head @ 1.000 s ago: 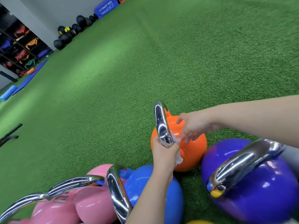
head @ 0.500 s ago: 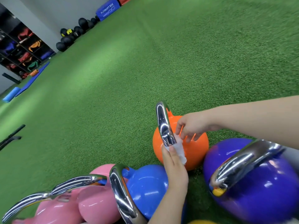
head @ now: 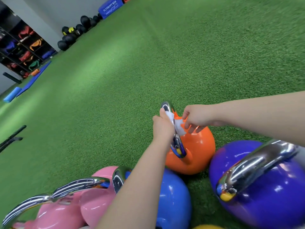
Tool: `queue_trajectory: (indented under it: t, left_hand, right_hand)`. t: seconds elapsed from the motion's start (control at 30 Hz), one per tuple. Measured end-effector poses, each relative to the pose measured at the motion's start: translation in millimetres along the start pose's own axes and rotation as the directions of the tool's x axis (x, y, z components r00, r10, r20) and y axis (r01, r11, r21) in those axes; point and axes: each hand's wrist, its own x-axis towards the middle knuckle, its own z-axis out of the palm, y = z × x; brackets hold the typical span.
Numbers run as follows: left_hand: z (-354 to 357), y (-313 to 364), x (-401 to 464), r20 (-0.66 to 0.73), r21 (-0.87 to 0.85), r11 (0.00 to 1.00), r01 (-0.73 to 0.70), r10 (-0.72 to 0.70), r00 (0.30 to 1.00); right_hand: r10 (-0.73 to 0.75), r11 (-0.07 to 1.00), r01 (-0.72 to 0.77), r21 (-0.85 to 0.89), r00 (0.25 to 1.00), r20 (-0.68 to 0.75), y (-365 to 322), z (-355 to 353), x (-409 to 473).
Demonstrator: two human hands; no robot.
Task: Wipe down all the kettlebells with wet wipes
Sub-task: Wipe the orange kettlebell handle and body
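Note:
An orange kettlebell (head: 198, 151) with a chrome handle (head: 177, 146) stands on the green turf. My left hand (head: 162, 128) grips the upper part of that handle with a white wet wipe (head: 178, 126) wrapped against it. My right hand (head: 196, 118) reaches in from the right, its fingers loosely spread over the orange body, fingertips touching the wipe's edge. Nearer me stand a blue kettlebell (head: 175, 200), a purple kettlebell (head: 267, 195) and pink kettlebells (head: 69, 210), all with chrome handles. My left forearm hides part of the blue one.
Green turf (head: 165, 63) stretches ahead. Black medicine balls (head: 69, 38) and a blue plyo box (head: 110, 8) line the far wall. A rack of coloured gear (head: 21, 50), blue mats (head: 33, 78) and a black bar (head: 11, 139) lie to the left.
My left hand has slid the wipe up the orange kettlebell's handle from its lower part to near the top. My right hand stays by the orange body, now touching the wipe.

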Motion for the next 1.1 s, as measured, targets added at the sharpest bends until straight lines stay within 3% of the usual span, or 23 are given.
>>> queue_trajectory:
  t: [0.07, 0.13, 0.2, 0.3, 0.43, 0.5, 0.6, 0.67, 0.77, 0.93, 1.0, 1.1]
  left_hand:
    - [-2, 12, 5, 0.070, -0.078, 0.985, 0.152, -0.147, 0.987]
    - [-3, 15, 2, 0.120, -0.159, 0.964, 0.214, -0.197, 0.973]
    - [-2, 3, 8, 0.125, -0.177, 0.972, 0.157, -0.137, 0.983]
    - [0, -23, -4, -0.005, -0.097, 0.995, 0.031, -0.031, 1.000]
    - [7, -49, -40, -0.084, -0.063, 0.982, -0.178, 0.173, 0.981]
    - [8, -48, -35, -0.084, -0.009, 0.979, -0.203, 0.202, 0.976]
    - [1, -26, -17, -0.022, 0.068, 0.990, -0.123, 0.125, 0.992]
    - [-3, -9, -3, 0.028, 0.076, 0.997, 0.005, -0.007, 1.000]
    - [-7, 12, 12, 0.240, -0.044, 0.982, 0.182, -0.166, 0.956]
    - [-8, 23, 31, 0.251, -0.065, 0.984, 0.168, -0.147, 0.957]
    - [-5, 22, 37, 0.291, -0.081, 0.978, 0.194, -0.163, 0.943]
    - [-2, 9, 37, 0.211, -0.037, 0.994, 0.100, -0.091, 0.973]
  right_hand:
    - [-0.009, 1.000, 0.009, -0.015, 0.999, -0.033, -4, -2, -1]
    - [-0.039, 0.998, 0.036, -0.047, 0.997, -0.067, -7, -4, -3]
    - [-0.121, 0.985, 0.104, -0.137, 0.985, -0.126, -11, -7, -4]
    - [-0.317, 0.910, 0.234, -0.342, 0.925, -0.208, -18, -10, -5]
    - [-0.491, 0.804, 0.354, -0.478, 0.849, -0.196, -27, -9, -10]
    - [-0.537, 0.768, 0.388, -0.509, 0.823, -0.183, -28, -6, -12]
    - [-0.556, 0.742, 0.394, -0.542, 0.814, -0.168, -26, -4, -10]
    - [-0.558, 0.752, 0.404, -0.520, 0.811, -0.177, -25, -4, -8]
    - [-0.567, 0.737, 0.434, -0.519, 0.814, -0.125, -25, -8, -5]
    - [-0.493, 0.768, 0.370, -0.524, 0.862, -0.114, -34, -18, -3]
    - [-0.503, 0.775, 0.376, -0.508, 0.854, -0.134, -36, -18, -4]
    - [-0.538, 0.741, 0.390, -0.546, 0.832, -0.136, -35, -18, -3]
